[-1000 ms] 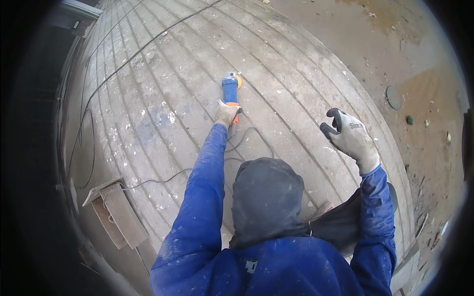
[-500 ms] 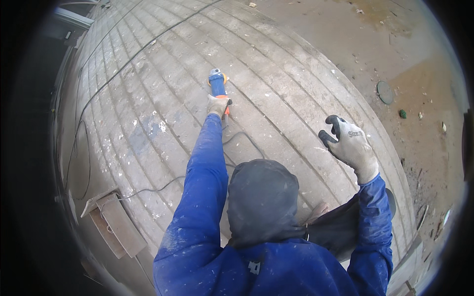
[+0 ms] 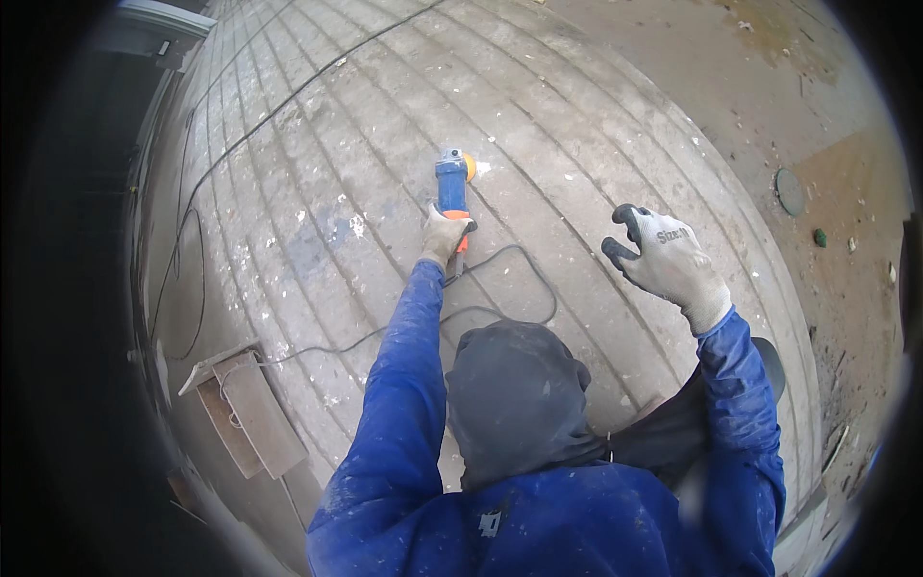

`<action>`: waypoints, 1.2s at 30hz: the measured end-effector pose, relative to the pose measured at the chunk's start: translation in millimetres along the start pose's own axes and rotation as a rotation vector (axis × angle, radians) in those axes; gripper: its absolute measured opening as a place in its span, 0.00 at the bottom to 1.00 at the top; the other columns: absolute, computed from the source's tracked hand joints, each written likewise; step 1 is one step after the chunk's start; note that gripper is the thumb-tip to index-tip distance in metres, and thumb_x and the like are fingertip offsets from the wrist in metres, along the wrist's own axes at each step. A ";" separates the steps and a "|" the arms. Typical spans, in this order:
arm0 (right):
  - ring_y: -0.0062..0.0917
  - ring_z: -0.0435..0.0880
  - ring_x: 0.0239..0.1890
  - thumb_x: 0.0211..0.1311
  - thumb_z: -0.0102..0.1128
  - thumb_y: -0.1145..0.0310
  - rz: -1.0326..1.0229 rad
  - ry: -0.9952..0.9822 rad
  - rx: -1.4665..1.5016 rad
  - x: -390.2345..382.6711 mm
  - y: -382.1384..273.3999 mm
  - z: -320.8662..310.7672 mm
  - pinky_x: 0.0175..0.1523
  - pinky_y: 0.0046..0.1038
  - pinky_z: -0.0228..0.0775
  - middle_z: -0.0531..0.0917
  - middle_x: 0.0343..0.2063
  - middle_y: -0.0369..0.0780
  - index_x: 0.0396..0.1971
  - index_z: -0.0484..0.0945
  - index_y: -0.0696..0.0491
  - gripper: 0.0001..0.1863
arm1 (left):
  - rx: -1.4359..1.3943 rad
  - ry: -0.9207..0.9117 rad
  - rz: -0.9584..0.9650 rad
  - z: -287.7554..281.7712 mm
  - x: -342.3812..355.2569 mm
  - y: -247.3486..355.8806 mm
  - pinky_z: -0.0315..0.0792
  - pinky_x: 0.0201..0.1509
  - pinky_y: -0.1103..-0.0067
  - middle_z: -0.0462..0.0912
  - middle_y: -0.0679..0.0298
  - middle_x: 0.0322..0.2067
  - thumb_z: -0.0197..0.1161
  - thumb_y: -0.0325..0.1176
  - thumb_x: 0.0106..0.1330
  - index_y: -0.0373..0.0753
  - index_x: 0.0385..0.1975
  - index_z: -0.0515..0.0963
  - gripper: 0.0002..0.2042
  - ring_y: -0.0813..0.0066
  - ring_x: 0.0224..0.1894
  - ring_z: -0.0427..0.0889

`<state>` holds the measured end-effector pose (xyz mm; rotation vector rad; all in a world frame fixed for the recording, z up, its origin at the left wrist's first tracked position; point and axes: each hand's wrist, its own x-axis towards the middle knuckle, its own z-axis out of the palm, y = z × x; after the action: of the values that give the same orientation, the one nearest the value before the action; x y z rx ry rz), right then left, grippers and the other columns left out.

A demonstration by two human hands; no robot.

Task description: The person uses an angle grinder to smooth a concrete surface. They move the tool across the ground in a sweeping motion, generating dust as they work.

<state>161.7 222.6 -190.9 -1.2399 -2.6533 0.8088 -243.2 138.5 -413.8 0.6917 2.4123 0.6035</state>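
My left hand (image 3: 444,237), in a pale work glove with dark fingertips, is wrapped round the orange rear handle of a blue angle grinder (image 3: 452,185). The tool points away from me, with its grey head and a yellow disc (image 3: 470,167) at the far end, close over the grooved concrete. A dark cord (image 3: 538,274) trails from its back and loops toward me on the left. Off to the right, my right hand (image 3: 668,255), in a matching glove, hangs in the air with thumb and fingers curved apart, holding nothing.
Pale grooved concrete (image 3: 385,125) spreads before me, with white specks and a bluish stain (image 3: 317,236). A black cable (image 3: 317,77) crosses the far left. A brown board piece (image 3: 255,413) lies at lower left. Muddy ground with a round cover (image 3: 789,191) borders the right.
The grinder and my left hand have shifted right and nearer to me, and its disc now shows on the right side. My right hand has moved slightly left, still open.
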 end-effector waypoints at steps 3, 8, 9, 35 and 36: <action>0.50 0.87 0.47 0.70 0.63 0.53 0.039 -0.006 0.028 0.2 2.4 -1.4 0.53 0.47 0.79 0.87 0.45 0.51 0.51 0.80 0.56 0.22 | 0.023 -0.069 0.018 4.7 -19.2 26.8 0.77 0.63 0.63 0.85 0.45 0.55 0.82 0.42 0.45 0.33 0.66 0.69 0.45 0.49 0.60 0.84; 0.49 0.87 0.47 0.69 0.63 0.53 0.130 0.016 -0.007 -16.4 6.5 -13.0 0.55 0.47 0.77 0.88 0.45 0.51 0.52 0.80 0.56 0.23 | -0.026 -0.092 0.031 11.9 7.6 30.2 0.76 0.65 0.62 0.84 0.44 0.56 0.81 0.42 0.45 0.33 0.68 0.67 0.48 0.49 0.61 0.83; 0.49 0.87 0.48 0.69 0.64 0.53 0.143 0.025 -0.005 -20.9 8.8 -15.7 0.55 0.47 0.77 0.88 0.45 0.51 0.52 0.80 0.56 0.23 | -0.007 -0.102 0.023 16.3 7.2 28.5 0.76 0.65 0.62 0.84 0.44 0.56 0.81 0.42 0.45 0.33 0.69 0.67 0.48 0.49 0.61 0.83; 0.48 0.87 0.49 0.69 0.63 0.51 0.124 -0.032 -0.049 -7.2 9.7 -4.7 0.57 0.45 0.78 0.88 0.45 0.52 0.53 0.79 0.56 0.24 | -0.018 -0.145 -0.018 1.0 -22.6 51.9 0.77 0.66 0.64 0.82 0.44 0.60 0.79 0.41 0.46 0.30 0.72 0.64 0.50 0.50 0.63 0.83; 0.48 0.87 0.49 0.69 0.63 0.51 0.133 -0.042 -0.036 -7.9 6.5 -6.8 0.57 0.45 0.78 0.88 0.45 0.51 0.53 0.79 0.56 0.24 | -0.009 -0.118 -0.012 8.5 -15.7 43.6 0.77 0.66 0.64 0.83 0.45 0.58 0.79 0.40 0.46 0.31 0.71 0.65 0.49 0.51 0.62 0.83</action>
<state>173.4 223.0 -187.4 -1.4371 -2.6524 0.8175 -212.0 164.8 -390.4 0.6892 2.3016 0.5524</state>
